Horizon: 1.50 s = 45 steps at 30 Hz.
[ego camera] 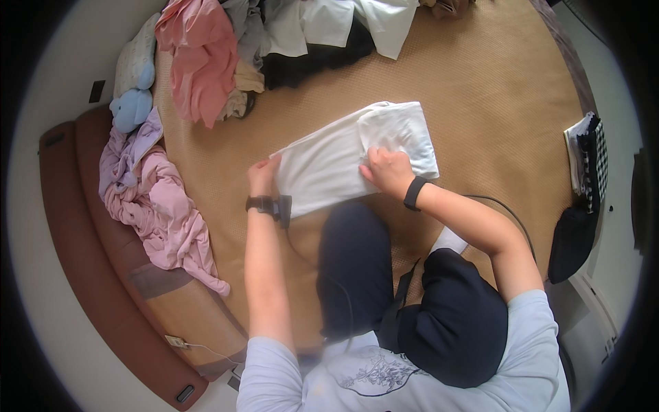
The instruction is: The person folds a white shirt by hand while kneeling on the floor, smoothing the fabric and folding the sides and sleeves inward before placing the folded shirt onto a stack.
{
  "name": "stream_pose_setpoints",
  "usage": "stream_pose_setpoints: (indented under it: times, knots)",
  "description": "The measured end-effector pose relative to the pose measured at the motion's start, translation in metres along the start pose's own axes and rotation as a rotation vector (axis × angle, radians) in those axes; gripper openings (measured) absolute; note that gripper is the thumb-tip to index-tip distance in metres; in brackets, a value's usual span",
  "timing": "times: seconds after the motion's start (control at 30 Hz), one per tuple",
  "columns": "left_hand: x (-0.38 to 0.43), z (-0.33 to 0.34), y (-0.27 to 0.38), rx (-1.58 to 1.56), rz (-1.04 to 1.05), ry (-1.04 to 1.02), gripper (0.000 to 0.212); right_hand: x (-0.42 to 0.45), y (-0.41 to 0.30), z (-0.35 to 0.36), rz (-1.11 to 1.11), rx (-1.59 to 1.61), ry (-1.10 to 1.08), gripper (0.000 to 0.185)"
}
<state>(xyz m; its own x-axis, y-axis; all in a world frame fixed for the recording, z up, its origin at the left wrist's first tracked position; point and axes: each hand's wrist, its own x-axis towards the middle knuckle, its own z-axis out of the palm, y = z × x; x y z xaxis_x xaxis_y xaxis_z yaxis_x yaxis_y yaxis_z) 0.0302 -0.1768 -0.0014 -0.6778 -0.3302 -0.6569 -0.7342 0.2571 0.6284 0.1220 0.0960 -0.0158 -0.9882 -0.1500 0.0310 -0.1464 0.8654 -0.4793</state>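
Note:
A white cloth garment, folded into a long shape, lies on the woven tan mat in front of my knees. My left hand pinches its left end at the upper corner, between thumb and fingers. At the right part, where a folded layer lies on top, my right hand rests with curled fingers on the fabric; whether it grips the cloth cannot be told. A black band circles my right wrist, and a black strap with a small device is on my left wrist.
Heaped clothes lie at the far edge, among them a salmon garment and a white one. Pink clothing and a light-blue plush toy are at the left. Folded clothes sit on the right edge. A black cable runs beside my right arm.

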Motion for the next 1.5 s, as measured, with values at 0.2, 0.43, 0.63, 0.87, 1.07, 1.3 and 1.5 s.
stream_pose_setpoints:
  times: [0.2,0.43,0.63,0.87,1.07,1.3,1.5]
  knots:
    - [0.020,0.001,-0.018,0.151,0.211,0.148,0.035,0.010,-0.011,0.003,0.010,-0.020,-0.057,0.024]
    - [0.032,-0.003,-0.033,0.214,0.507,0.461,0.032,0.009,-0.016,0.016,-0.007,-0.029,0.018,0.014]
    - [-0.035,0.062,0.004,0.441,0.610,-0.131,0.026,0.007,-0.012,0.011,0.016,-0.065,-0.088,0.019]
    - [-0.067,0.127,0.025,0.513,0.283,-0.519,0.037,-0.010,-0.002,-0.026,0.036,0.142,-0.083,0.018]
    - [-0.074,0.136,0.013,0.640,0.414,-0.366,0.039,-0.025,0.024,-0.051,0.025,0.078,0.155,0.030]
    - [-0.068,0.125,0.002,0.418,0.422,-0.371,0.033,-0.016,0.043,-0.044,0.046,-0.090,0.110,0.058]
    - [-0.060,0.111,-0.004,0.404,0.413,-0.434,0.025,-0.015,0.056,-0.033,0.025,-0.088,-0.007,0.070]
